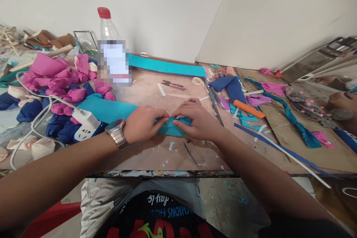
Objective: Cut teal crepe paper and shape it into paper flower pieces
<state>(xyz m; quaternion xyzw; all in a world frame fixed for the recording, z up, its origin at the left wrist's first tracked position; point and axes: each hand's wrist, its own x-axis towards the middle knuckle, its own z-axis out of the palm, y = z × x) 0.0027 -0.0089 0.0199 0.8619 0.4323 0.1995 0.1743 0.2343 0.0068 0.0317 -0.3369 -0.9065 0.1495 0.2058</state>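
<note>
pinching a turquoise cloth strip (171,129) between the thumbs and fingertips of the left hand (144,122) and right hand (196,119), close together above the surface (145,163); reaching leftward with its loose part, past the wristwatch (118,132), to just beside the charger (86,118). could slip out of line or spring open upon any easing of either thumb, apparently being gripped along a short stretch only. could crease askew from an uneven pull. might snag on the charger or power strip (86,134) if dragged sideways, or gather white scraps (171,145) from below if lowered. under the fingers, too hidden to judge for folds.

crowding the left side: pink cloth pieces (52,67), dark blue bundles (30,111) and a looping white cable (33,122), close to the left forearm and most in the way. beyond the hands: snips (173,84), a tape roll (196,81), a second turquoise strip (170,67) and a red-capped bottle (104,13). to the right: an orange cutter (248,108) among offcuts, well clear of the pinch.
</note>
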